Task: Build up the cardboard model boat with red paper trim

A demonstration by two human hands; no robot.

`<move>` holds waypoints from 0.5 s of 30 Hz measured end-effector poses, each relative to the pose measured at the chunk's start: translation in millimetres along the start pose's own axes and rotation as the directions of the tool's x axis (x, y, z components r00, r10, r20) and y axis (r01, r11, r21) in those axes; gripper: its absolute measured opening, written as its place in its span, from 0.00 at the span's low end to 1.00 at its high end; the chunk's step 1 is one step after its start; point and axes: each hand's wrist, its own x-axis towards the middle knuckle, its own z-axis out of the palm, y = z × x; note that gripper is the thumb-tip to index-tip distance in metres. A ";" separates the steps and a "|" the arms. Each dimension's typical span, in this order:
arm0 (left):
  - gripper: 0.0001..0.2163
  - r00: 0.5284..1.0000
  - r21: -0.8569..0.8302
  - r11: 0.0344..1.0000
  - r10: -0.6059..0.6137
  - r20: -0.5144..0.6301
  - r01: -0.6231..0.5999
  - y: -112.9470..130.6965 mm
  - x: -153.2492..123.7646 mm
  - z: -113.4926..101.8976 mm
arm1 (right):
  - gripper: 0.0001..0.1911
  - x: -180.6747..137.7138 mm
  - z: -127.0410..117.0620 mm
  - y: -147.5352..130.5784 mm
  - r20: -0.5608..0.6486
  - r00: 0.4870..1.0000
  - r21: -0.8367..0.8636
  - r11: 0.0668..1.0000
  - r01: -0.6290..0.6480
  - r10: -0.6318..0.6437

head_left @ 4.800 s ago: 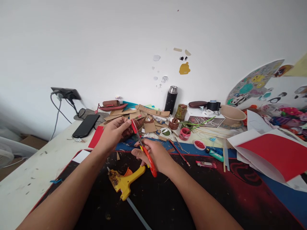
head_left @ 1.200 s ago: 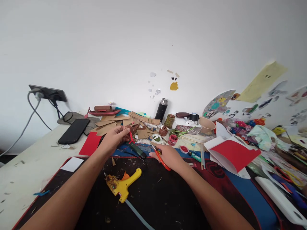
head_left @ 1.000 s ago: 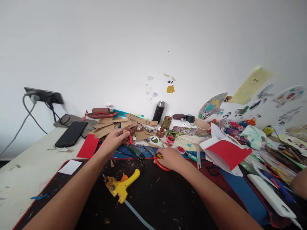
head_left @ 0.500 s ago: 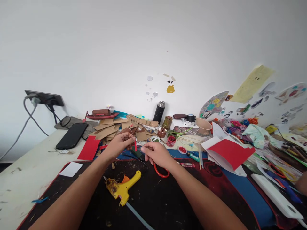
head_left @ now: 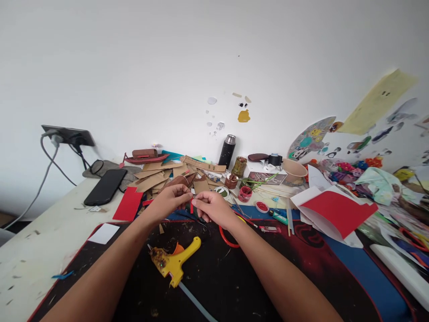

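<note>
A small strip of red paper hangs between my two hands above the far part of the dark mat. My left hand is closed in a pinch at its upper end. From the right, the closed thumb and fingers of my right hand meet the same strip; the fingertips partly cover it. Under the right wrist shows a red loop handle, the rest of it hidden. Nearer to me lies a yellow hot glue gun with an orange trigger, its nozzle to the left and a pale glue stick at its back.
Cardboard scraps are heaped behind my hands, by a black bottle. On the left lie a phone, red card and white paper. Paint jars and folded red-and-white card stand to the right.
My right hand has moved left to meet the left hand at the red strip, closing the gap between them. The camera view has shifted slightly left.
</note>
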 end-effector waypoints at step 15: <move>0.08 0.895 0.811 0.527 0.445 -0.010 -0.253 -18.0 3.8 -9.1 | 0.19 4.2 -33.1 13.5 -0.310 0.940 0.084 0.981 0.174 -0.140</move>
